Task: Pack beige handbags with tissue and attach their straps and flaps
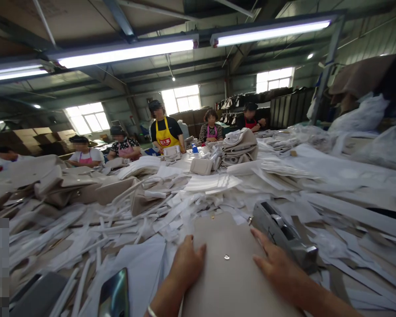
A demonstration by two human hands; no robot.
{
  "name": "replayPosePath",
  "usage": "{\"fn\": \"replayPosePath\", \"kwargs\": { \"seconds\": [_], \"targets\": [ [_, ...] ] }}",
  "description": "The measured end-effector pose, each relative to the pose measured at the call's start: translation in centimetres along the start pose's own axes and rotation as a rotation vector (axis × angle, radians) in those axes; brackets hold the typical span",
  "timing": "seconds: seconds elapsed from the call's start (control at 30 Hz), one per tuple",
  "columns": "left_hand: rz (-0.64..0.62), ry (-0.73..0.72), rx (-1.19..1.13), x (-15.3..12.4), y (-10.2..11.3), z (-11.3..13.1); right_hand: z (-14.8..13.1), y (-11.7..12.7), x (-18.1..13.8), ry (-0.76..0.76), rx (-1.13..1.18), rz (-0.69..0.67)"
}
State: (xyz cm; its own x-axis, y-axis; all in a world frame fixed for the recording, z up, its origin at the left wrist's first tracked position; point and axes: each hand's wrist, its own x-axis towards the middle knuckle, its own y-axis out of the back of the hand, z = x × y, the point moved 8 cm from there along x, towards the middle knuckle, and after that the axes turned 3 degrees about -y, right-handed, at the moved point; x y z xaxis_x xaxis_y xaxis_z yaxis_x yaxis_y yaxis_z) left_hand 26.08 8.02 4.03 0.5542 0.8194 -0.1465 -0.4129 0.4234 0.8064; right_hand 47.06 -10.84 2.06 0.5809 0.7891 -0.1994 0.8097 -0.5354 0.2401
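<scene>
Head view, big worktable (pixel 350 176) buried in white paper strips (pixel 125 229) and stacks of beige pieces. At 6 o'clock lies the flat beige leather-like panel with a small metal snap stud (pixel 226 256) at its middle; panel (pixel 224 273) runs from bottom edge up toward centre.

Left hand (pixel 186 264) sits at the panel's 9 o'clock edge, palm down, fingers curled loosely together, thumb laid on the surface; pressing, not clamped on anything. Right hand (pixel 277 262) at the 3 o'clock edge, fingers spread apart and flat on the panel, nothing gripped.

Grey metal tool, looks like a tape dispenser or press (pixel 284 233), lies just beside the right hand at 2 o'clock, apparently touching the fingers' back side; cannot tell for sure. Dark glossy phone (pixel 114 295) at 7 o'clock, apart from the left hand.

Handling guess: panel looks light, semi-stiff sheet, smooth and a bit slippery, will flex if lifted by one corner. Best hold probably both side edges, pinched thumb over fingers under, clear of the stud. Not fragile, but surface may scuff or crease.

At 12 o'clock, far side of the table: several people seated or standing, one in a yellow apron (pixel 165 136), others in pink aprons, their hands at their own piles. Folded beige stack (pixel 239 147) at 1 o'clock.
</scene>
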Motion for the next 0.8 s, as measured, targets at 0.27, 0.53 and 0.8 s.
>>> {"fn": "replayPosePath", "kwargs": {
  "seconds": [0.27, 0.53, 0.8],
  "targets": [
    [-0.038, 0.108, 0.301, -0.8, -3.0, -2.0, 4.7, -3.4, 1.6, 0.062, -0.233, -0.109],
    [-0.293, -0.585, 0.236, -3.4, -2.5, 5.2, 3.9, -4.0, 2.0, 0.155, -0.790, -0.139],
    [-0.378, -0.694, 0.092, -4.7, -4.6, 4.0, -3.3, -7.6, 0.0, 0.916, -1.072, -0.124]
  ]
}}
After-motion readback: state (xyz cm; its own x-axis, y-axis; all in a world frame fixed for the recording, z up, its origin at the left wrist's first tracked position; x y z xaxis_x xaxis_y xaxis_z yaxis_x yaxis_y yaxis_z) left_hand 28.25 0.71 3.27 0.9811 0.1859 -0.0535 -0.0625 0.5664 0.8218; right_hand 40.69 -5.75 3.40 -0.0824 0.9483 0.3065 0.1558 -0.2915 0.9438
